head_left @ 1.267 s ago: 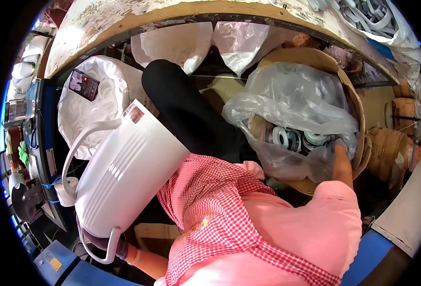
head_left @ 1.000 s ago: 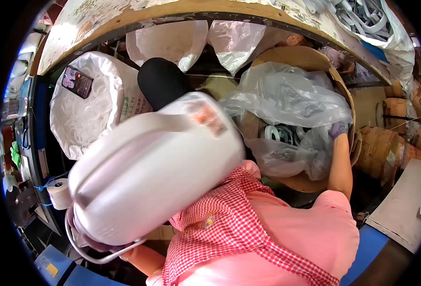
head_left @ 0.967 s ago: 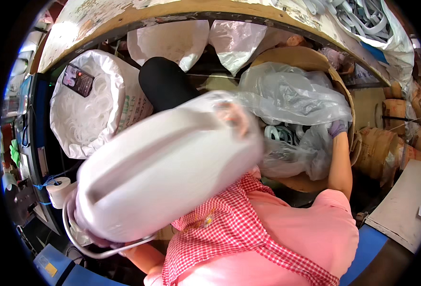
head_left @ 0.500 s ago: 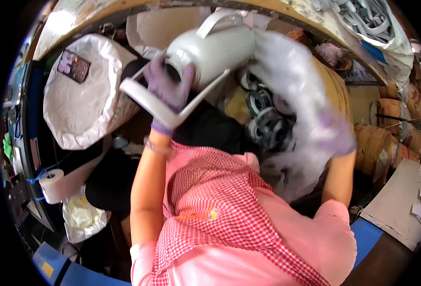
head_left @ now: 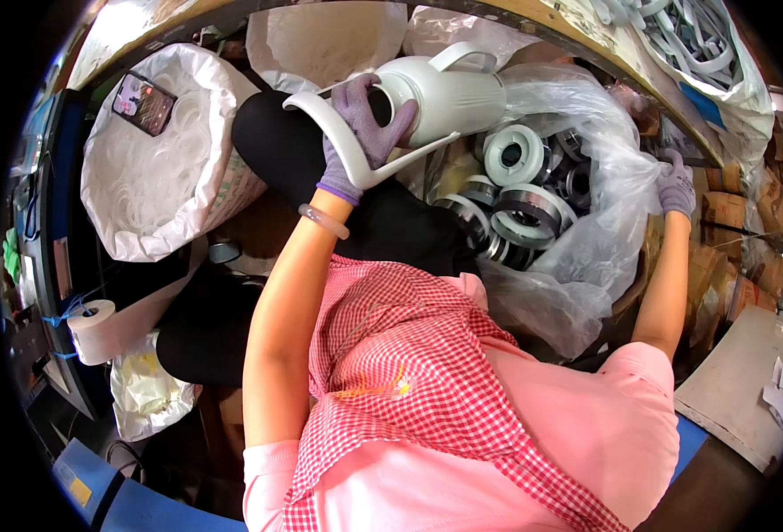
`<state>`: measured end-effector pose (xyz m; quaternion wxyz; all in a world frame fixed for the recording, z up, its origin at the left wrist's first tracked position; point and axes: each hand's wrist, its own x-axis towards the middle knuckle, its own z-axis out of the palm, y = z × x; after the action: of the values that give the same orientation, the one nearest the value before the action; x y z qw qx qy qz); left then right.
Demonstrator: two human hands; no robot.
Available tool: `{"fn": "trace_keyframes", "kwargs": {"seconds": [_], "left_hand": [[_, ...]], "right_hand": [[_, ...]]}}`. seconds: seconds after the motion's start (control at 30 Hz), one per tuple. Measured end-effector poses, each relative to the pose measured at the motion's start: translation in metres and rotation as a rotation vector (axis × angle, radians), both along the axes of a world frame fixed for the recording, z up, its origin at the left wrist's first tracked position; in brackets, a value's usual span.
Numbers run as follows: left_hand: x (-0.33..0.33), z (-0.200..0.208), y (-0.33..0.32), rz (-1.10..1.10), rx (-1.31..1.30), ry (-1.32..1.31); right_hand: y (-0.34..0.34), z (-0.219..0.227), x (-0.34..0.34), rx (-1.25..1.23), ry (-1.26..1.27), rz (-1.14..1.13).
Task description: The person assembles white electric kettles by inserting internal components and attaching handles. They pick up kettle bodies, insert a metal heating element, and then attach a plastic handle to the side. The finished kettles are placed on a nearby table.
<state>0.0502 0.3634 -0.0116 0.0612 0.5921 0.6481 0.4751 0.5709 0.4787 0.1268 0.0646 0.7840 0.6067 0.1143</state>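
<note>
My left hand (head_left: 366, 133), in a purple-grey glove, is closed on the mouth end of a pale grey-white jug body (head_left: 458, 97) with a loop handle on its upper side. The jug lies tilted on its side, its open mouth toward my fingers. A bent white strip like a carrying handle (head_left: 349, 152) passes around the same hand; how it joins the jug is hidden. My right hand (head_left: 677, 184), gloved alike, is closed on the rim of a clear plastic bag (head_left: 617, 257). Inside that bag lie several round white-and-black ring parts (head_left: 526, 213).
At the left stands a white sack (head_left: 99, 204) of translucent rings with a phone (head_left: 144, 103) on top. A wooden-edged bench (head_left: 577, 40) curves across the far side, with a bag of grey strips (head_left: 710, 53). A white roll (head_left: 93, 332) hangs at lower left.
My right hand has moved outward to the right, drawing the bag's rim aside, and the ring parts show more fully. My left hand and the jug have shifted slightly right.
</note>
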Motion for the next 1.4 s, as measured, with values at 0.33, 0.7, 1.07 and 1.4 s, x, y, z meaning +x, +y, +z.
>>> {"fn": "trace_keyframes", "kwargs": {"seconds": [0.33,0.7,1.07,1.4], "left_hand": [[0.003,0.004,-0.005,-0.058,-0.050,0.055],[-0.043,0.091,-0.098,0.141,-0.059,-0.458],[-0.158,0.072,-0.358,1.064,-0.665,0.331],[-0.145,0.087,-0.360,1.019,0.102,0.129]], "right_hand": [[-0.065,-0.027,-0.024,-0.096,0.878,0.457],[-0.091,-0.276,0.058,-0.697,-0.363,-0.067],[-0.060,-0.245,-0.082,-1.006,0.138,0.315],[-0.049,-0.288,-0.119,-1.130,0.497,0.414]]}}
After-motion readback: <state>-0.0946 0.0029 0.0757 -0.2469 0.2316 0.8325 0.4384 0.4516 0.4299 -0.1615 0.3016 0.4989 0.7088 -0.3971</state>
